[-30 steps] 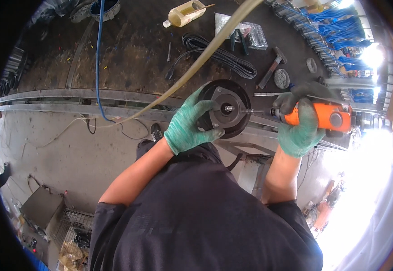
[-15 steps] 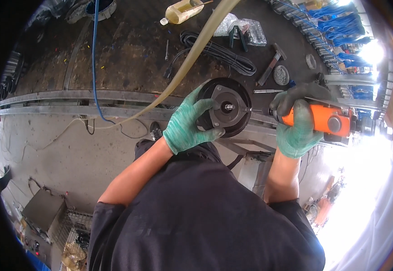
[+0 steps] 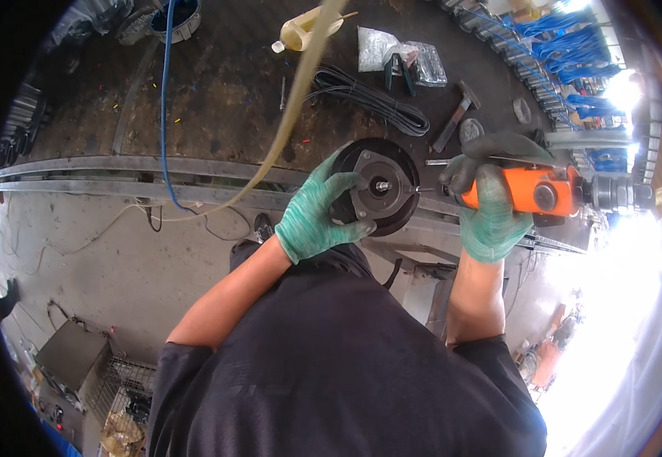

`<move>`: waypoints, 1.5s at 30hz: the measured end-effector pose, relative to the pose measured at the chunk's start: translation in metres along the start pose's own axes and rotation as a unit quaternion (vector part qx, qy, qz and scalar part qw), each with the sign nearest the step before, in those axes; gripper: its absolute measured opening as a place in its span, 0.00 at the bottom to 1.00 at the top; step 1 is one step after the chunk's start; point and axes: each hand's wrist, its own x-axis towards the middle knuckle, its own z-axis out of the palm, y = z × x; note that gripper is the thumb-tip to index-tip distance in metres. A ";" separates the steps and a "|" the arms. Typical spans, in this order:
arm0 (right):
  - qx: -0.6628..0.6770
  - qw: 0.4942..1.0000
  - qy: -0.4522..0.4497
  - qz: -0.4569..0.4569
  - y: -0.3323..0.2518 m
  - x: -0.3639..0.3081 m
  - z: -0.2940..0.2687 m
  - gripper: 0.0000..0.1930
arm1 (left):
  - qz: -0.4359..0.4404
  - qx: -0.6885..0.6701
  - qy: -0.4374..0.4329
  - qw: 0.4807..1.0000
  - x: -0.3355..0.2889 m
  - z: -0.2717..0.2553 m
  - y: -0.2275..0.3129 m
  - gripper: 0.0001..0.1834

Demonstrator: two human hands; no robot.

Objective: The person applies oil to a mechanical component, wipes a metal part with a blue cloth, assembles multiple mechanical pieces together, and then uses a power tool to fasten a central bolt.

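Note:
My left hand (image 3: pixel 323 204), in a green glove with dark fingertips, grips the side of a round black part (image 3: pixel 352 151). On its face is a dark grey metal flange plate (image 3: pixel 367 199) with bolts near its corners and a shiny stud in the centre. The left thumb and forefinger lie over the plate's edge. In my right hand (image 3: pixel 492 206), gloved alike, is an orange power tool (image 3: pixel 527 190), its nose pointing left. A thin rod end sits between the nose and the plate's right corner; whether the tool touches it I cannot tell.
Beyond the metal bench rail lie a coiled black cable (image 3: pixel 373 99), a hammer (image 3: pixel 456 114), a plastic bag (image 3: pixel 376 49) and a yellowish bottle (image 3: pixel 300 32). A blue hose (image 3: pixel 165 114) and a yellowish hose (image 3: pixel 293 114) hang across the bench. Blue bundles (image 3: pixel 574 49) line the right.
The orange tool in my right hand has shifted slightly left, closer to the round part. My left hand keeps its grip. Bench items appear slightly shifted with the view.

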 end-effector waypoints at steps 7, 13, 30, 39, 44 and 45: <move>0.003 0.995 -0.089 0.044 -0.063 0.057 0.006 0.17 | 0.033 -0.033 0.008 0.999 -0.003 0.005 -0.004 0.38; -0.181 0.935 -0.281 0.118 0.019 0.114 0.017 0.13 | -0.039 -0.071 0.040 0.996 -0.011 0.011 -0.005 0.56; -0.333 0.572 -0.645 -0.383 0.212 0.134 0.269 0.16 | -0.087 -0.040 0.088 0.991 -0.022 0.021 -0.006 0.64; -0.342 0.520 -0.652 -0.432 0.284 0.106 0.362 0.20 | -0.082 -0.024 0.077 0.993 -0.016 0.019 -0.008 0.67; -0.319 0.585 -0.727 -0.169 0.236 0.127 0.321 0.21 | -0.082 -0.070 0.061 0.992 -0.013 0.022 -0.022 0.64; -0.327 0.587 -0.737 -0.074 0.185 0.128 0.307 0.20 | -0.092 -0.055 0.074 0.991 -0.018 0.018 -0.022 0.63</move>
